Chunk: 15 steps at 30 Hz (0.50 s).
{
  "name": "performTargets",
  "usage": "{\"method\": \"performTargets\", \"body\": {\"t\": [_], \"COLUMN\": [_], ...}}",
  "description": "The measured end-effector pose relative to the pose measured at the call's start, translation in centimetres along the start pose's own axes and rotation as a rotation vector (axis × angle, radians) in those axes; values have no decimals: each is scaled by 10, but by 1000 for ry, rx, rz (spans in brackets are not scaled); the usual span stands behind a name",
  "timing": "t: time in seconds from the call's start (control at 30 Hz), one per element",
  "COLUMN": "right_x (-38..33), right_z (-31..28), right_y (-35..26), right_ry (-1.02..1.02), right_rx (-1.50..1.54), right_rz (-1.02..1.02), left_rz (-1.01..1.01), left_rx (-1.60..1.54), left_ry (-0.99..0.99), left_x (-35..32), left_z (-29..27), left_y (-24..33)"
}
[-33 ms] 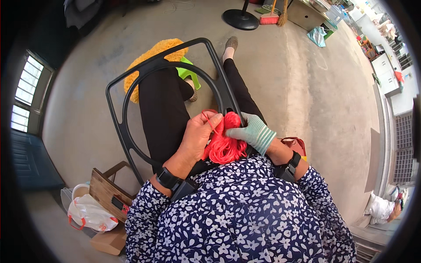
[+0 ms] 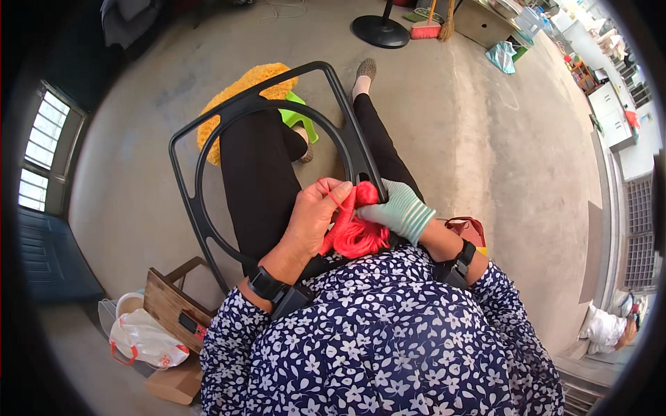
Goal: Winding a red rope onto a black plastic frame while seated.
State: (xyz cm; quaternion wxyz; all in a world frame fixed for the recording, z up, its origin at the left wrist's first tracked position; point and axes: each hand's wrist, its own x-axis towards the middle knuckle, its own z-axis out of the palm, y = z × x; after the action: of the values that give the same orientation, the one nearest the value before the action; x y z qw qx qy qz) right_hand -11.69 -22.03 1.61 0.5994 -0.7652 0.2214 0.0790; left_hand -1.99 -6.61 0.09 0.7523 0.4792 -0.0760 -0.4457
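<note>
A bundle of red cord (image 2: 357, 238) hangs in loops in front of my lap, against the edge of a black frame (image 2: 355, 142). The frame has a large round opening and leans across my left thigh. Bare, my left hand (image 2: 316, 215) pinches a strand of the cord between thumb and forefinger. My right hand (image 2: 397, 210), in a pale green striped glove, closes on the cord bundle beside the frame's edge, its thumb across the loops. Its other fingers are partly hidden, so I cannot tell whether they also grip the frame.
A green plastic stool (image 2: 300, 114) and a fluffy yellow cover (image 2: 239, 93) are beyond the frame. At my left stand a wooden board (image 2: 168, 305) and a white plastic bag (image 2: 142, 338). Behind my right wrist lies a dark red bag (image 2: 468, 229). A round black base (image 2: 380, 32) stands far ahead.
The cord's loops have shifted slightly, and a thicker twisted length shows more plainly beside my left fingers. Both hands stay in nearly the same place.
</note>
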Motion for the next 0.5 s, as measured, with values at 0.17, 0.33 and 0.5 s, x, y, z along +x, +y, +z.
{"method": "performTargets", "body": {"t": [0.17,0.33,0.5], "right_x": [3,6,1], "right_z": [2,-37,-111], "right_y": [10,31,98], "right_ry": [-102,21,299], "right_rx": [274,491,1092], "right_rz": [-88,63,-33], "left_rz": [-86,-130,-133], "left_rx": [-5,-33,-28], "left_ry": [-43,-55,-73], "left_x": [-1,-3,-3], "left_z": [-4,1,-4], "left_y": [3,10,9]}}
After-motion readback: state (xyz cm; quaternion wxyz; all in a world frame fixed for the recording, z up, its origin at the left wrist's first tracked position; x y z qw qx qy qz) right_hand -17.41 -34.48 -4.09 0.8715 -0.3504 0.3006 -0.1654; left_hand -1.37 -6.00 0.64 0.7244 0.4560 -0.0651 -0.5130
